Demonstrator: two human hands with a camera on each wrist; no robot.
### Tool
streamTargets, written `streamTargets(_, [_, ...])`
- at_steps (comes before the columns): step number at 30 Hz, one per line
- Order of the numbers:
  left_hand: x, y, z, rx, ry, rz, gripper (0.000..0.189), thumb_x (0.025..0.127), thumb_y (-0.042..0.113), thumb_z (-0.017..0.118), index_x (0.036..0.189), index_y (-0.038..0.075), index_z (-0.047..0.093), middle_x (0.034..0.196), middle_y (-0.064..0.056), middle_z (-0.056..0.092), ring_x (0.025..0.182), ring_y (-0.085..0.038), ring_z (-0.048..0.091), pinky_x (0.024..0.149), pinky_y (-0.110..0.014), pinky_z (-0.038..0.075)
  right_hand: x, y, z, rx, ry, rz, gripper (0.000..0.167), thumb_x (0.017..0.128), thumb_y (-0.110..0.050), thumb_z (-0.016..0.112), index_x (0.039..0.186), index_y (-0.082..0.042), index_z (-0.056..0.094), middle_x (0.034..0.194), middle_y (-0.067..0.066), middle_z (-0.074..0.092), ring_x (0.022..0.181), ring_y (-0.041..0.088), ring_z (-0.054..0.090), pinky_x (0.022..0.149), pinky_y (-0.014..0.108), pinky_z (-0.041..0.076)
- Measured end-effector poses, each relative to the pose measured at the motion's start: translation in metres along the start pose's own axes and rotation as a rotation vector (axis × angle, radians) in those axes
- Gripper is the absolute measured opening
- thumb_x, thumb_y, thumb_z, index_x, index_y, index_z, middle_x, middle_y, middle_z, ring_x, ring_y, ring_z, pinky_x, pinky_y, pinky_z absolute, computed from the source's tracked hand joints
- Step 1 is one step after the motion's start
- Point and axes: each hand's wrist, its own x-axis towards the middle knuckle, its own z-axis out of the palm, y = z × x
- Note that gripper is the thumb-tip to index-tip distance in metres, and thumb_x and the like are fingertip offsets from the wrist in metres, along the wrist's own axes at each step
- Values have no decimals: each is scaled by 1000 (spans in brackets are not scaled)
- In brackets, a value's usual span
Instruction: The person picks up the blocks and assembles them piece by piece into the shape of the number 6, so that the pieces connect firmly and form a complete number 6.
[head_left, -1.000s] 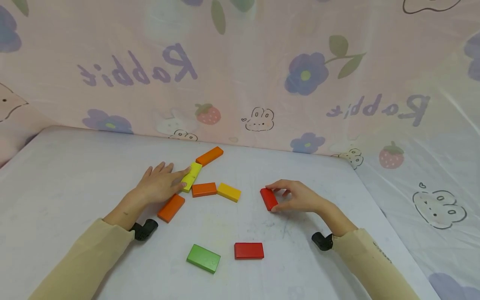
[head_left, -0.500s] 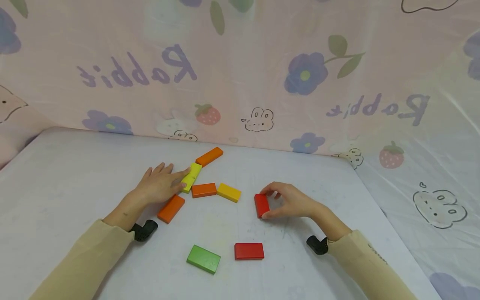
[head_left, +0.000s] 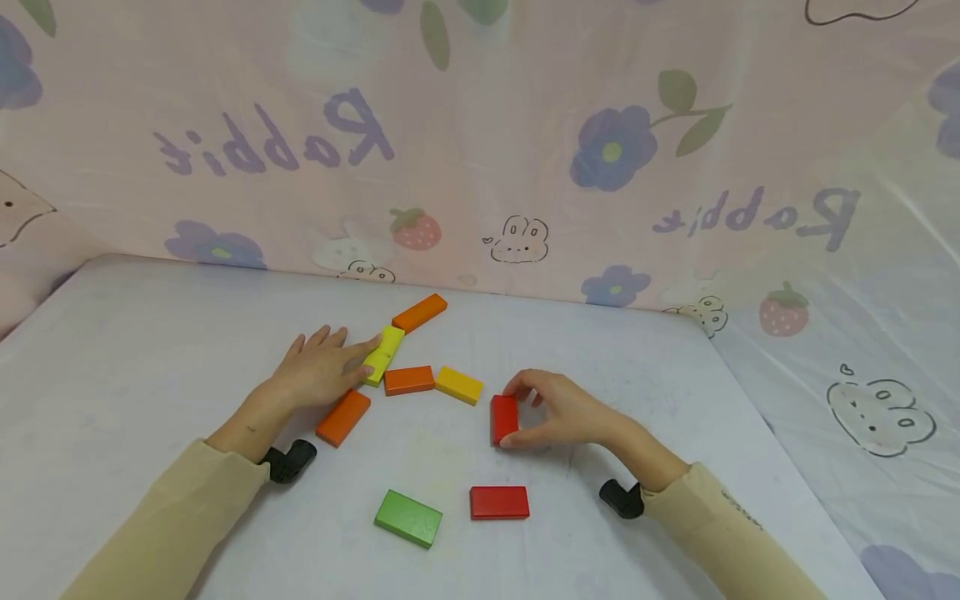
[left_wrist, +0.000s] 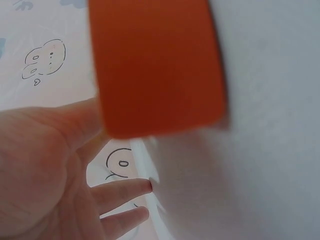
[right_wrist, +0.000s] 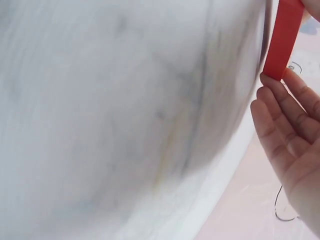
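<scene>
In the head view, my right hand (head_left: 558,408) pinches a red block (head_left: 504,421) by its two ends between thumb and fingers. The right wrist view also catches this red block (right_wrist: 284,42) at the fingertips. My left hand (head_left: 318,367) spreads its fingers on the table, with index finger and thumb touching a bright yellow block (head_left: 384,354). Beside that hand's heel lies an orange block (head_left: 342,417), which looms large as an orange block (left_wrist: 157,70) in the left wrist view. Another orange block (head_left: 420,312) touches the yellow one's far end.
An orange block (head_left: 408,380) and an amber-yellow block (head_left: 458,385) form a line right of the bright yellow one. Nearer lie a green block (head_left: 408,518) and a second red block (head_left: 499,502). Behind the white table (head_left: 165,333) hangs a rabbit-print curtain (head_left: 480,150).
My right hand has moved left and slightly nearer with the red block, turning it to lie more straight toward me. The left hand and the other blocks stay where they were.
</scene>
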Motion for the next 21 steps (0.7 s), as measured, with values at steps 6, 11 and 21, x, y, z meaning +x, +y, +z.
streamTargets(6, [0, 0, 1, -5, -8, -7, 51, 100, 29, 46, 147, 13, 38, 150, -35, 24, 139, -56, 12, 110, -70, 5, 2, -9, 8, -25, 26, 1, 49, 73, -43, 81, 110, -19, 59, 101, -11, 59, 96, 10, 54, 83, 30, 50])
streamTargets(11, [1, 0, 1, 2, -12, -8, 51, 100, 29, 47, 148, 13, 38, 149, -35, 25, 139, -56, 12, 110, -70, 6, 4, -17, 14, -55, 55, 14, 50, 72, -48, 80, 107, -19, 59, 98, -12, 59, 92, 9, 55, 79, 26, 50])
streamTargets(21, [1, 0, 1, 3, -14, -7, 51, 100, 30, 47, 148, 14, 38, 150, -35, 25, 139, -56, 12, 110, -70, 6, 6, -22, 20, -80, 69, 32, 50, 72, -47, 80, 106, -18, 59, 96, -11, 59, 88, 9, 54, 76, 25, 49])
